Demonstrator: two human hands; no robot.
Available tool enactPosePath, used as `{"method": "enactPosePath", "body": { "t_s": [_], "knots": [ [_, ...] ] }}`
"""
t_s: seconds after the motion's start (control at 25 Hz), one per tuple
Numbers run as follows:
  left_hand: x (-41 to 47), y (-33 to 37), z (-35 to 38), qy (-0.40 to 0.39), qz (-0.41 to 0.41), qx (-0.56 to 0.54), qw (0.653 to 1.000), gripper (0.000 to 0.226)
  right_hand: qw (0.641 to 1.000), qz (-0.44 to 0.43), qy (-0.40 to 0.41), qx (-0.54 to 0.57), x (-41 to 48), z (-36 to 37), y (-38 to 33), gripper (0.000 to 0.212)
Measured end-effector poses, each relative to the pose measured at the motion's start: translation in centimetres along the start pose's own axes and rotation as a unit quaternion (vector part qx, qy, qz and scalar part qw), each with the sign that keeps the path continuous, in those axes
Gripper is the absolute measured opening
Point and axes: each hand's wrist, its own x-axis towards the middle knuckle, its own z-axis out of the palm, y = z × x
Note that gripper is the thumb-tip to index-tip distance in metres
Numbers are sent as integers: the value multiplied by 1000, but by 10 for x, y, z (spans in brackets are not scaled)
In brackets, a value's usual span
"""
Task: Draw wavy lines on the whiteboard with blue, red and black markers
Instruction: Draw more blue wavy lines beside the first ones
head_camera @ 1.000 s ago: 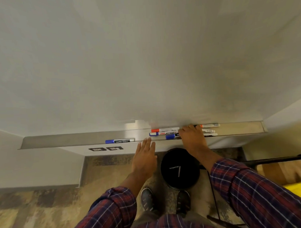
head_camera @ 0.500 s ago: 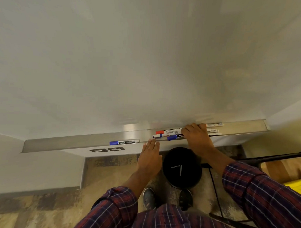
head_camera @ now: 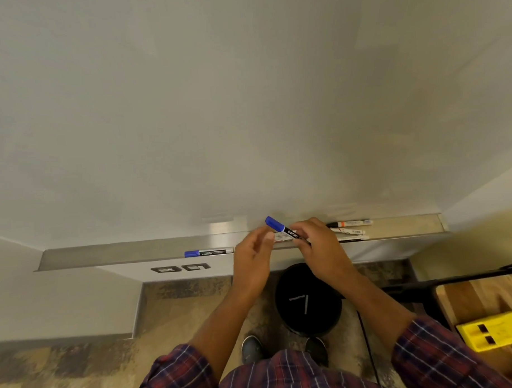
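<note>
Blue marker (head_camera: 282, 229) has been lifted off the tray (head_camera: 106, 252), gripped in the right hand (head_camera: 317, 246) with cap toward ten o'clock, likely for uncapping; the grip of the left hand (head_camera: 251, 256), at seven o'clock, cannot be told.

dim warm light, soft glare on tray (head_camera: 221, 227), wide-angle bending at edges, slightly soft

View: one wide-angle camera, worn on the person's head.
Facing: forward and steeply down, along the whiteboard (head_camera: 246, 107) to the floor (head_camera: 177, 315).
Nearness: close against the board; its tray (head_camera: 120, 252) ran across the middle of the frame.
Lower edge: the wearer's own sleeves (head_camera: 179, 370) and shoes (head_camera: 251, 349) stood directly beneath the lens.
</note>
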Motion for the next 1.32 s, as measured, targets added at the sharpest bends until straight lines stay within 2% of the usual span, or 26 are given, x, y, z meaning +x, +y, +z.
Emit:
{"method": "enactPosePath", "body": {
  "t_s": [0.12, 0.24, 0.48, 0.64, 0.84, 0.96, 1.2, 1.32],
  "knots": [
    [-9, 23, -1, 19, -35, -137, 990, 25, 1000, -22, -13, 15, -14, -15, -23, 31],
    [-17, 34, -2, 25, -50, -186, 981, 27, 998, -28, -27, 50, -29, -24, -38, 31],
    [-36, 50, 4, 11, -52, -217, 975, 30, 982, 63, -51, 169, -44, -30, -66, 14],
    [-40, 60, 5, -19, -80, -301, 950, 35, 970, 81, -46, 224, -52, -34, -80, 18],
    [-48, 75, 10, -35, -103, -397, 912, 34, 928, 135, -80, 338, -59, -39, -93, 29],
    [-56, 84, 20, -15, -124, -417, 900, 32, 909, 175, -94, 366, -64, -36, -104, 29],
    [-60, 93, 29, 13, -124, -373, 920, 32, 907, 206, -70, 360, -66, -33, -113, 34],
    [-62, 95, 33, 34, -126, -379, 916, 32, 898, 215, -57, 380, -67, -32, -116, 35]
  ]
}}
